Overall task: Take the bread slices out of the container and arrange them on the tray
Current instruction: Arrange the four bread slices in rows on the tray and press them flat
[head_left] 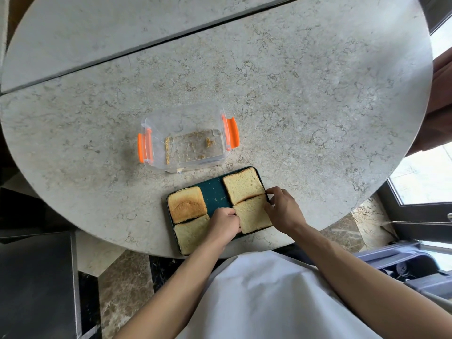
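A dark teal tray [215,193] lies at the table's near edge with several bread slices on it. A browned slice [187,204] sits at its far left, a pale slice [190,234] below it, and another pale slice [243,184] at the far right. My left hand [225,225] and my right hand [281,207] pinch the two sides of the near-right slice [252,214], which rests on the tray. The clear container [188,139] with orange clips stands beyond the tray and holds only crumbs.
The round grey stone table [293,94] stretches far beyond the container, with a seam across its far left. A dark cabinet [36,277] stands at lower left, and a window frame and a grey object at the right.
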`<state>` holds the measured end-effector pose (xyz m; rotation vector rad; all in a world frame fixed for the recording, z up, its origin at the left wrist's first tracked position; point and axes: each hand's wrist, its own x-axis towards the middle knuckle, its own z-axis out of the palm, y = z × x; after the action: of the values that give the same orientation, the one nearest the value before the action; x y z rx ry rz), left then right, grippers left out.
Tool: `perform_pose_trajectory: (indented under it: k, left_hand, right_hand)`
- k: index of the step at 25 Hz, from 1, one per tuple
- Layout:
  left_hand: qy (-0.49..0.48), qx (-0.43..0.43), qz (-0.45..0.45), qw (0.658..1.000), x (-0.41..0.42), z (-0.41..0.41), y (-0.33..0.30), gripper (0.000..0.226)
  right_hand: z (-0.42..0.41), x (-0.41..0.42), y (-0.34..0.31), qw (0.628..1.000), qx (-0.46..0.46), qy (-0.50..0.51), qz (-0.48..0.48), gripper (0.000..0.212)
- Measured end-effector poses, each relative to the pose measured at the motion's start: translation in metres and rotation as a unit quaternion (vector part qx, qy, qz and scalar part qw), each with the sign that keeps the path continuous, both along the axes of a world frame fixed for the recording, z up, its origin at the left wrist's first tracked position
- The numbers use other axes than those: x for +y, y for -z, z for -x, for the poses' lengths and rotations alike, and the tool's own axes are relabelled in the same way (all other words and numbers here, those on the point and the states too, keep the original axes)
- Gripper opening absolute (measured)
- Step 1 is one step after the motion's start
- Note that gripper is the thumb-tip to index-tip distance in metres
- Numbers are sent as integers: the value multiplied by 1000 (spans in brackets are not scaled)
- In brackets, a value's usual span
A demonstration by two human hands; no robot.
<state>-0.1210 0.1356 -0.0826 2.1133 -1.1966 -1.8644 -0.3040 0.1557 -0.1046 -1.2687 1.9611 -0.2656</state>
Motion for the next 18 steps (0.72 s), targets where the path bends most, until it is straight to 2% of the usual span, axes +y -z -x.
perform_pose_trajectory:
  k: [10, 18]
  left_hand:
    - [-121, 23, 4, 992, 0, -1, -1, 43]
    - [-87, -19, 52, 995, -29, 9, 1, 52]
  right_hand:
    - [5, -1, 3, 1000, 4, -1, 4, 37]
    - [5, -1, 2, 1000, -1, 5, 4, 37]
